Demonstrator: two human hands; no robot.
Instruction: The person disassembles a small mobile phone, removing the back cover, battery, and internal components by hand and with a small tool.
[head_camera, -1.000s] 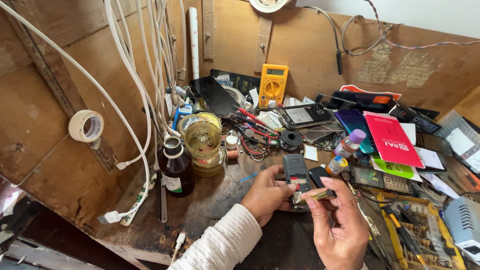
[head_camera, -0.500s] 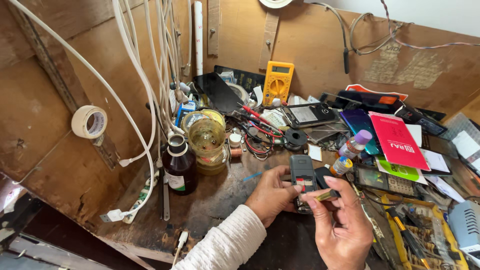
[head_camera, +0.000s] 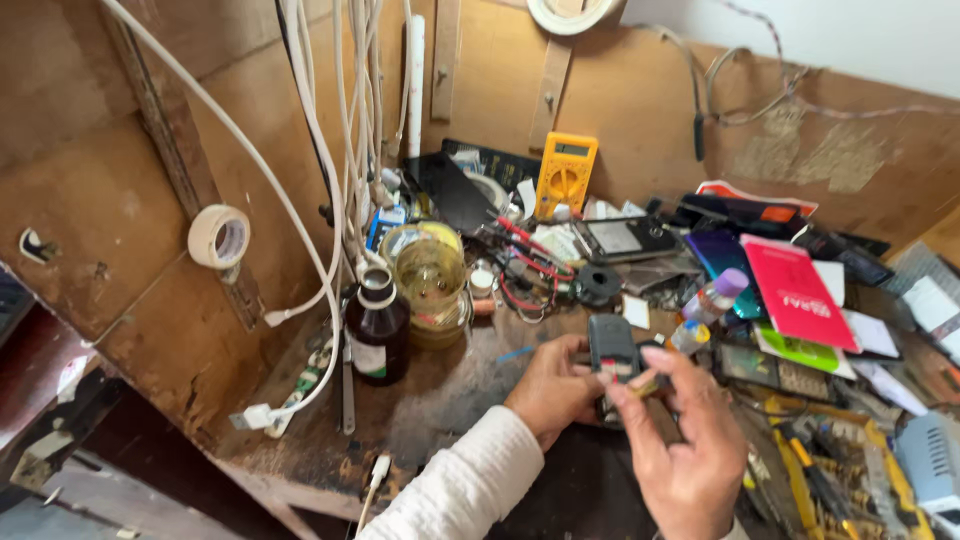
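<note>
Lower centre of frame: left hand (head_camera: 556, 390) grips small dark grey handset (head_camera: 612, 350); right hand (head_camera: 685, 440) fingers pinch thin brass-coloured tool (head_camera: 643, 387) over cluttered wooden desk (head_camera: 440, 400).

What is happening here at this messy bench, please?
A person works on a small dark phone at a cluttered wooden workbench. The left hand steadies the phone from the side, while the right hand holds a thin tool against its lower part. A dark brown bottle, a glass jar and a yellow multimeter stand behind.
</note>
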